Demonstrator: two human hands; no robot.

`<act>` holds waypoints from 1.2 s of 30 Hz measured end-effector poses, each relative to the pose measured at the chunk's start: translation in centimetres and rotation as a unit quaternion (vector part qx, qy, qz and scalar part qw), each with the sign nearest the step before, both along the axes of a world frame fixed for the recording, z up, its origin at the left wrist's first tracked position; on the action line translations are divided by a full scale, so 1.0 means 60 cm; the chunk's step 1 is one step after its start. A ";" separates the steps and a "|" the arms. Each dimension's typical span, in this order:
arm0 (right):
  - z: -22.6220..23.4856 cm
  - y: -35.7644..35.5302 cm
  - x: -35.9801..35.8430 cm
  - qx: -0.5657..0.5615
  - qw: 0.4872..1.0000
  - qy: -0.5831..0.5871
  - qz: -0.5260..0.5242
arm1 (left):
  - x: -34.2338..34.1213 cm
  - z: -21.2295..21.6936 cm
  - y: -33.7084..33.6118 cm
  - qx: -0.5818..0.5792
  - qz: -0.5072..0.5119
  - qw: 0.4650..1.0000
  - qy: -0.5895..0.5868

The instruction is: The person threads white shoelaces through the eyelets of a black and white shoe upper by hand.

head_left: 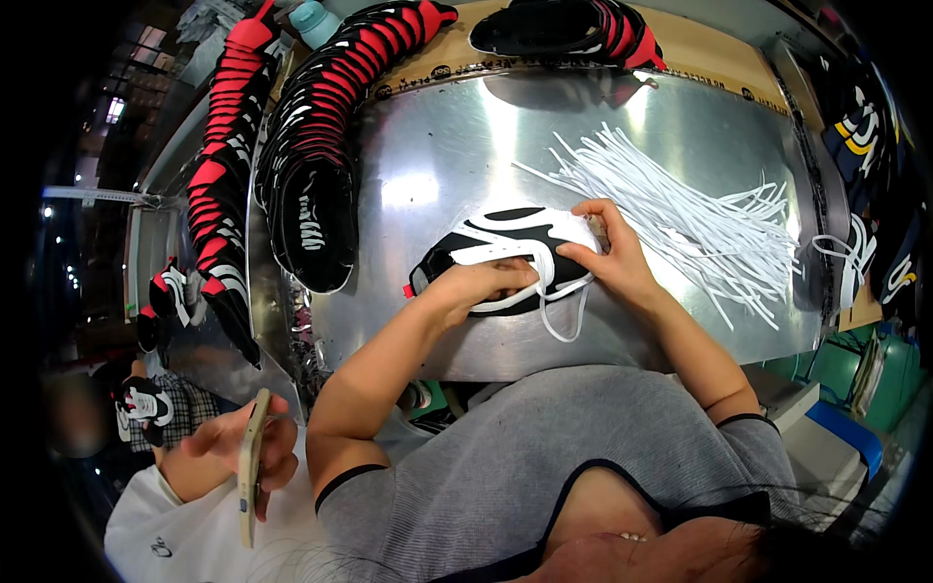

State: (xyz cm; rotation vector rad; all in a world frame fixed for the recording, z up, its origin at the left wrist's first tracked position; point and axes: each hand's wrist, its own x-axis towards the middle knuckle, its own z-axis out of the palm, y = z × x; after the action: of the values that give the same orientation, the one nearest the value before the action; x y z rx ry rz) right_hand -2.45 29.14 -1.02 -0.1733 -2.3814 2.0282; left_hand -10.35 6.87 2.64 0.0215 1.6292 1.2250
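A black-and-white shoe upper [507, 236] with a red tab at its heel lies on its side on the metal table, just in front of me. My right hand [614, 255] grips its toe end, thumb on the near side and fingers over the far edge. Across the upper runs a white shoelace [545, 272], whose loop hangs down over the table. The fingers of my left hand [491, 280] are closed beside the eyelet strip, against the lace; their tips are partly hidden.
White shoelaces [680, 214] lie in a loose bundle at the right. Two long rows of nested black-and-red shoe uppers [311, 146] stretch along the left. Another nested group [573, 29] sits on cardboard at the back. At lower left, another person's hand holds a phone [253, 466].
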 end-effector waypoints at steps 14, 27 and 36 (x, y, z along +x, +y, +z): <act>-0.017 0.022 -0.004 -0.078 0.994 -0.081 -0.013 | 0.014 -0.026 0.017 -0.002 0.072 0.960 0.271; 0.030 0.165 0.105 -0.084 0.991 -0.096 -0.029 | -0.099 -0.008 -0.248 -0.313 0.153 0.487 0.801; 0.009 0.100 0.056 0.346 0.937 0.040 -0.037 | 0.091 0.155 0.022 0.232 -0.126 0.841 0.473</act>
State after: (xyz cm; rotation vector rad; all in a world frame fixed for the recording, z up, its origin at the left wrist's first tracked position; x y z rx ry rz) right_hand 0.92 35.13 -0.45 -0.1571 -2.7979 1.0346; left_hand -4.88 8.21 11.94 1.2883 1.9780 1.4630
